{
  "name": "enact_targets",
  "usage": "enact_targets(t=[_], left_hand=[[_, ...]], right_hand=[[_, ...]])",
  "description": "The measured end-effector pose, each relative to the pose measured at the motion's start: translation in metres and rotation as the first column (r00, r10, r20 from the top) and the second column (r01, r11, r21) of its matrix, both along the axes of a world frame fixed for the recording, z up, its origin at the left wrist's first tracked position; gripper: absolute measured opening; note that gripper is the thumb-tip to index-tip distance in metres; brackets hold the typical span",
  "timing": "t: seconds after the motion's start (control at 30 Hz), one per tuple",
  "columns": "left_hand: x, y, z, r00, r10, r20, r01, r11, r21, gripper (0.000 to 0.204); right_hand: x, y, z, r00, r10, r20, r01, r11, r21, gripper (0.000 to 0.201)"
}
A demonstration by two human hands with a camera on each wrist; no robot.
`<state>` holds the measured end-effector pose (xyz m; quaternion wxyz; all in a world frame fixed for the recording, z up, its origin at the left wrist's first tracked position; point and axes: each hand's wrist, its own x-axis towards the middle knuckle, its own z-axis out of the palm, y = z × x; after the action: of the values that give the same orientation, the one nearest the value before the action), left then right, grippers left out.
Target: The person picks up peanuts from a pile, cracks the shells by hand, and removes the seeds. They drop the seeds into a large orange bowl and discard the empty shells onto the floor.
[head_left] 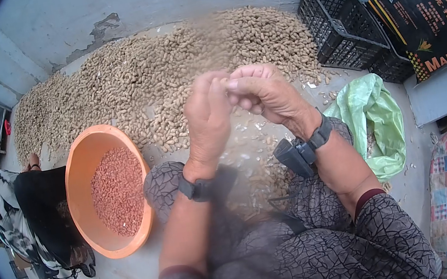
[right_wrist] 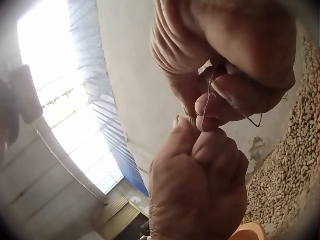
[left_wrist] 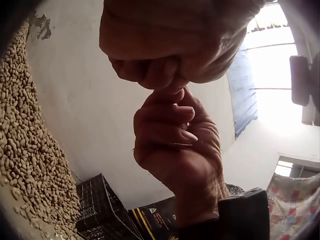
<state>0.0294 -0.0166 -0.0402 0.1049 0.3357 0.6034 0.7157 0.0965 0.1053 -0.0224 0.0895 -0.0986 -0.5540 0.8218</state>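
Head view: left hand (head_left: 207,120) and right hand (head_left: 263,93) meet fingertip to fingertip, pinching something too small to tell, above the peanut pile (head_left: 166,72); an orange basin (head_left: 79,180) sits left of them. Left wrist view: curled fingers (left_wrist: 165,120) press together. Right wrist view: a thin stem (right_wrist: 207,102) is pinched between both hands.

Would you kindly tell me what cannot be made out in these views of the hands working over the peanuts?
- What the left hand and right hand pinch: hidden by curled fingers in all views; the right wrist view shows only a thin fibre.
- Lap contents: blurred in the head view.
- Green bag: insides hidden by its folds.
- Seated person at left: cut off by the lens edge.
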Motion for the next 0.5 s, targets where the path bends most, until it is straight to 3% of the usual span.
enact_targets(t=[0.1, 0.17, 0.3, 0.5], left_hand=[[-0.002, -0.003, 0.000, 0.998, -0.036, -0.049, 0.035, 0.999, -0.026, 0.020], [-0.001, -0.007, 0.002, 0.975, -0.005, -0.221, -0.016, 0.995, -0.094, 0.015], [-0.001, -0.008, -0.001, 0.946, -0.013, -0.324, -0.021, 0.995, -0.099, 0.016], [0.000, -0.004, -0.011, 0.879, 0.038, -0.474, -0.171, 0.956, -0.239, 0.013]], right_hand=[[0.003, 0.001, 0.003, 1.000, 0.020, -0.008, -0.020, 1.000, 0.011, 0.012], [0.005, 0.001, 0.004, 1.000, 0.029, -0.005, -0.029, 0.999, 0.016, 0.012], [0.006, 0.004, 0.005, 0.997, 0.077, 0.015, -0.077, 0.997, 0.029, 0.011], [0.003, 0.004, -0.005, 0.993, 0.100, 0.055, -0.099, 0.995, -0.021, 0.011]])
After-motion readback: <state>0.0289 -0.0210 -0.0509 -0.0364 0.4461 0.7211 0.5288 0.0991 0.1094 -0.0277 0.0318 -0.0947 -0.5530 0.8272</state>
